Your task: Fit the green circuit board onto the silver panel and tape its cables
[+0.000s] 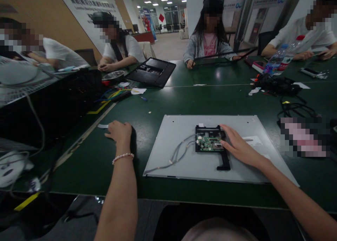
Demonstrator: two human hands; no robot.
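Observation:
A flat grey panel [163, 139] lies on the green table in front of me. On it rests a black bracket [225, 160] with a green circuit board [207, 144], and grey cables [177, 156] run from the board to the panel's lower left corner. My right hand [237, 144] touches the bracket's right side, thumb and fingers apart, without wrapping round it. Left of the panel, my left hand [119, 131] is over the table beside a small pale strip [103, 126]. Its fingers are bent and partly spread, with the strip near the fingertips.
A large black casing [52, 118] stands at the left. Beyond the panel lie a black frame piece [150, 72], coloured wires [116, 93] and a metal bowl [114, 75]. Bottles [286, 58] and black cables [297, 109] are at the right. Several people sit across the table.

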